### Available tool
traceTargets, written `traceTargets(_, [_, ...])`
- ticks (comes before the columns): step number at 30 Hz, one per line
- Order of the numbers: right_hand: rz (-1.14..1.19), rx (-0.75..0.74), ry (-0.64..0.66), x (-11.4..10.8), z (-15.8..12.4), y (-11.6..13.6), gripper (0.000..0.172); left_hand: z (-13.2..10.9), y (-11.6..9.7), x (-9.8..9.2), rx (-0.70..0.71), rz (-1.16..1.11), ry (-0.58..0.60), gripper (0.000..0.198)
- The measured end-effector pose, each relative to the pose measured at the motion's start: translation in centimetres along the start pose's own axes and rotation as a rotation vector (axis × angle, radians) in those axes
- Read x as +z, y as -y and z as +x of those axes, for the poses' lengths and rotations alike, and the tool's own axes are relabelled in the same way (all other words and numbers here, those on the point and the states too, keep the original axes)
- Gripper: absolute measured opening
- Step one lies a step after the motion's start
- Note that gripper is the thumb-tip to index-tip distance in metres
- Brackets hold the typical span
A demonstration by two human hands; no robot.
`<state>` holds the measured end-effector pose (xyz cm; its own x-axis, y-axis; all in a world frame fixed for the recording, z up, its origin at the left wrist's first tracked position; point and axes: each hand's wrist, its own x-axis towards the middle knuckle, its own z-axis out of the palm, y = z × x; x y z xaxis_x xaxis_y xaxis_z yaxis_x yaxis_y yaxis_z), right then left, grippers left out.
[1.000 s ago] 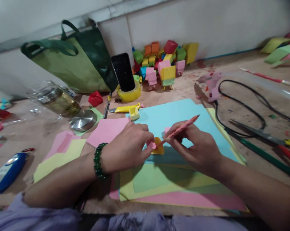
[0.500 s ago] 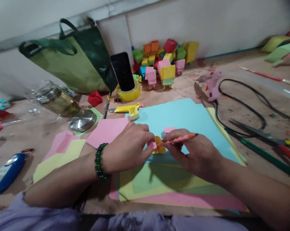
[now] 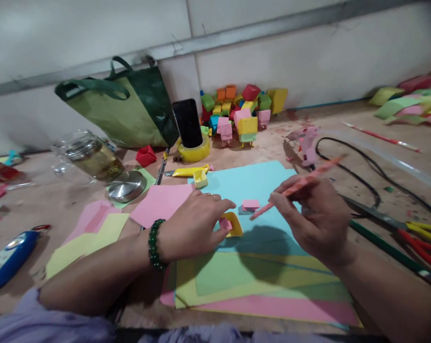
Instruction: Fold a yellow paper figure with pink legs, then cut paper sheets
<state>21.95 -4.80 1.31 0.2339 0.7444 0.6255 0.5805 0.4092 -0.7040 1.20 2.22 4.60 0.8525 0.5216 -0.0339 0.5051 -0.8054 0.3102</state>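
Note:
My left hand, with a green bead bracelet on its wrist, pinches a small yellow and pink folded paper piece against the light blue sheet. My right hand is lifted a little to the right of it and grips a pink pencil, its tip pointing down-left toward the piece. A small pink folded paper lies just beyond the yellow piece.
Stacked coloured sheets lie under my hands. Behind are a small yellow paper box, a yellow cutter, a phone standing in a tape roll, a pile of paper cubes, a green bag, a jar. A pink glue gun, cable and scissors lie right.
My right hand has pulled the pencil away from the yellow piece, up and to the right. The left hand still holds the piece. The camera has tilted up slightly.

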Motion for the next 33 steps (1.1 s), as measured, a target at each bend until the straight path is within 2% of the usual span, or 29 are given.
traceTargets(3, [-0.199, 0.106, 0.193, -0.4, 0.5, -0.4, 0.010, 0.0, 0.1, 0.2, 0.005, -0.024, -0.012, 0.041])
traceTargets(6, [-0.522, 0.197, 0.451, -1.2, 0.9, -1.0, 0.012, 0.1, 0.2, 0.3, -0.010, -0.037, -0.008, 0.038])
traceTargets(8, [-0.751, 0.230, 0.561, -1.9, 1.1, -1.7, 0.016, 0.1, 0.2, 0.3, -0.022, -0.041, 0.002, 0.036])
traceTargets(10, [-0.918, 0.248, 0.600, -2.5, 1.3, -2.5, 0.025, 0.1, 0.2, 0.2, -0.023, -0.039, 0.009, 0.039])
traceTargets(12, [-1.005, 0.247, 0.588, -3.0, 1.4, -3.0, 0.039, 0.1, 0.3, -0.1, -0.023, -0.038, 0.022, 0.051])
traceTargets(15, [-0.894, 0.163, 0.525, -3.0, 1.2, -2.7, 0.045, 0.1, 0.7, -0.1, -0.037, -0.010, 0.051, 0.075])
traceTargets(19, [-0.542, -0.033, 0.532, -2.1, 0.4, -1.4, 0.021, 0.2, 1.6, 0.8, -0.027, 0.031, 0.071, 0.087])
traceTargets(22, [-0.509, -0.166, 0.462, -1.8, 0.4, -0.8, 0.017, 0.4, 1.9, 1.9, -0.030, -0.048, 0.087, 0.078])
traceTargets(25, [-0.473, -0.258, 0.322, -2.4, 0.9, -0.4, 0.018, 0.8, 1.8, 2.7, -0.066, -0.160, 0.068, 0.055])
traceTargets(27, [-0.403, -0.264, 0.276, -2.9, 1.2, 0.0, 0.017, 1.0, 1.7, 3.0, -0.083, -0.210, 0.047, 0.039])
traceTargets(30, [-0.300, -0.270, 0.273, -3.3, 1.0, 0.7, 0.018, 1.2, 1.8, 3.2, -0.054, -0.234, 0.007, 0.028])
traceTargets(33, [-0.232, -0.298, 0.317, -2.7, 0.4, 0.9, 0.018, 1.3, 2.3, 3.3, -0.017, -0.249, -0.015, 0.028])
